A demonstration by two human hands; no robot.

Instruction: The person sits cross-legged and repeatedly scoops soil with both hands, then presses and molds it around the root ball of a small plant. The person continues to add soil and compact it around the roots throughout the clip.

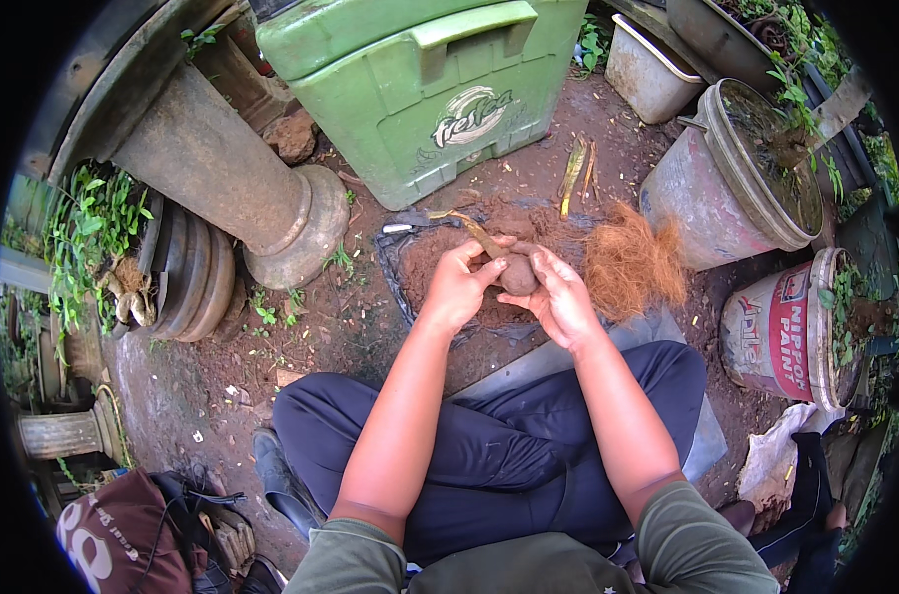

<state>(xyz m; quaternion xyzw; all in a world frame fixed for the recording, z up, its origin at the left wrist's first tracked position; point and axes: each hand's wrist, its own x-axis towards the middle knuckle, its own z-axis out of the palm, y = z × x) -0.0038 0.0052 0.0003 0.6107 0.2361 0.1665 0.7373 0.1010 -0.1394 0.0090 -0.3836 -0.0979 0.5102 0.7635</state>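
Between my two hands is a round brown ball of mud (517, 276), held above the soil. A tan plant stem (483, 238) slants up and left out of it. The fingers of my left hand (459, 284) grip the ball's left side by the stem's base. My right hand (562, 302) cups the right side, fingers curled around it and dirty with soil. Beneath them, loose brown soil (435, 259) is heaped on a black plastic sheet (395, 282). Right of the soil lies a clump of orange-brown fibre (632, 259).
A large green cooler box (420, 109) stands ahead. On the right are a water-filled bucket (682, 188), a paint pail (766, 332) and a white tub (648, 69). A stone pillar (217, 163) and potted plant (187, 277) stand left. Dry leaf strips (572, 176) lie beyond the soil.
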